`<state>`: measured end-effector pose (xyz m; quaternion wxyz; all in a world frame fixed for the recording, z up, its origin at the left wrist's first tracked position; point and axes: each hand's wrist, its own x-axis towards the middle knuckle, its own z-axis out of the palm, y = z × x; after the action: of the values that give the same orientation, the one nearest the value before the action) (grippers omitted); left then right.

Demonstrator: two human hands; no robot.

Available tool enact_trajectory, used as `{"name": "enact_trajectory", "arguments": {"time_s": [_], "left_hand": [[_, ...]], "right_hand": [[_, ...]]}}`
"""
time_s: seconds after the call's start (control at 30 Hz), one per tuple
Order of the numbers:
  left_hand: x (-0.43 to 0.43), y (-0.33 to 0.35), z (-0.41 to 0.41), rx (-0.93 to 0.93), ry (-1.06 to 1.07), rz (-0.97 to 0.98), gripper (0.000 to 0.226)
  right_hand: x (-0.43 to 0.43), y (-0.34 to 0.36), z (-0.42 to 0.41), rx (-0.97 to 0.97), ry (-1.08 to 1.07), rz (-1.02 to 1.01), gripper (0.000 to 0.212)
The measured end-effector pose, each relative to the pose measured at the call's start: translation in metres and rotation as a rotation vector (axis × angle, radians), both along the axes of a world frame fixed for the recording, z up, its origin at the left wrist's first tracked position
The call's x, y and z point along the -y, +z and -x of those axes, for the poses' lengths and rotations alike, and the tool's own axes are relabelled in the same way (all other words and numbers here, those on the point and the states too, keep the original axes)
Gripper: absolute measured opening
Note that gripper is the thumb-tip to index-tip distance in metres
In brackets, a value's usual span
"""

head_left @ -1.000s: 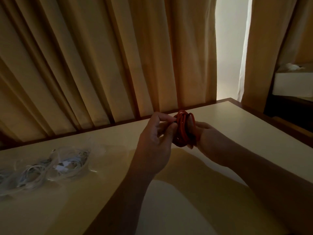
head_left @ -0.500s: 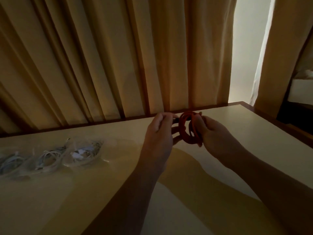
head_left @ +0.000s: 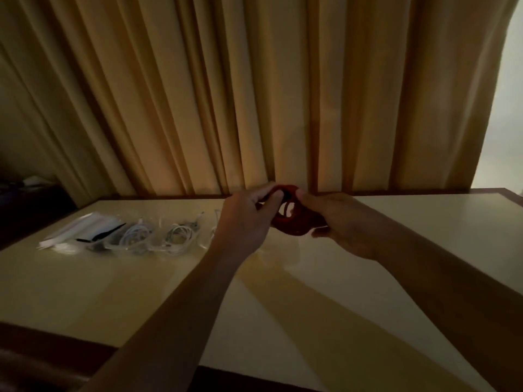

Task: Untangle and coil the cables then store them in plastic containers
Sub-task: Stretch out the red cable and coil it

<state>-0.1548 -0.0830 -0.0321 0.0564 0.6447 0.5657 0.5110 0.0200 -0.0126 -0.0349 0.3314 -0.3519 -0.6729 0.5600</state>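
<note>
My left hand (head_left: 244, 222) and right hand (head_left: 349, 226) both grasp the red cable (head_left: 293, 223) — a coil of several loops held between them above the table (head_left: 119, 295); left thumb and fingers pinch its upper-left rim; right fingers curl round its right side. Left of the grip, clear plastic containers (head_left: 111, 244) holding coiled white cables (head_left: 179, 234) lie on the table — apart from the coil; beyond the grip hangs a curtain (head_left: 226, 94).

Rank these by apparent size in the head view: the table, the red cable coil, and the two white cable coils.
1. table
2. red cable coil
3. left white coil and right white coil: alike, unranked
</note>
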Motion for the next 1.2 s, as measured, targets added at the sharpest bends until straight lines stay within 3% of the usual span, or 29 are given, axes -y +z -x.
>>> {"name": "enact_trajectory", "arguments": {"time_s": [0.07,0.13,0.27,0.4,0.5,0.63,0.9,1.2], "left_hand": [[-0.004,-0.002,0.016,-0.035,0.067,0.040,0.021],[-0.008,-0.003,0.027,-0.018,0.097,0.066,0.020],[-0.011,-0.004,0.032,-0.030,0.092,0.090,0.027],[-0.017,-0.008,0.028,-0.037,0.077,0.075,0.022],[-0.020,-0.009,0.025,-0.080,0.067,0.035,0.025],[-0.019,-0.008,0.017,-0.140,0.037,-0.025,0.031],[-0.012,-0.013,0.010,0.023,-0.041,-0.064,0.028],[-0.014,-0.017,0.004,0.109,-0.020,-0.056,0.029]], "right_hand": [[-0.003,-0.001,0.013,0.199,-0.015,-0.077,0.053],[-0.005,-0.003,0.022,0.245,-0.025,-0.079,0.054],[-0.013,-0.004,0.030,0.127,-0.127,0.011,0.036],[-0.019,-0.009,0.026,-0.040,-0.081,0.076,0.027],[-0.019,-0.011,0.020,-0.195,-0.017,0.195,0.027],[-0.015,-0.010,0.011,-0.250,0.080,0.234,0.033],[-0.005,-0.008,-0.001,-0.358,0.243,0.376,0.043],[0.002,-0.014,0.000,-0.501,0.209,0.458,0.041]]}}
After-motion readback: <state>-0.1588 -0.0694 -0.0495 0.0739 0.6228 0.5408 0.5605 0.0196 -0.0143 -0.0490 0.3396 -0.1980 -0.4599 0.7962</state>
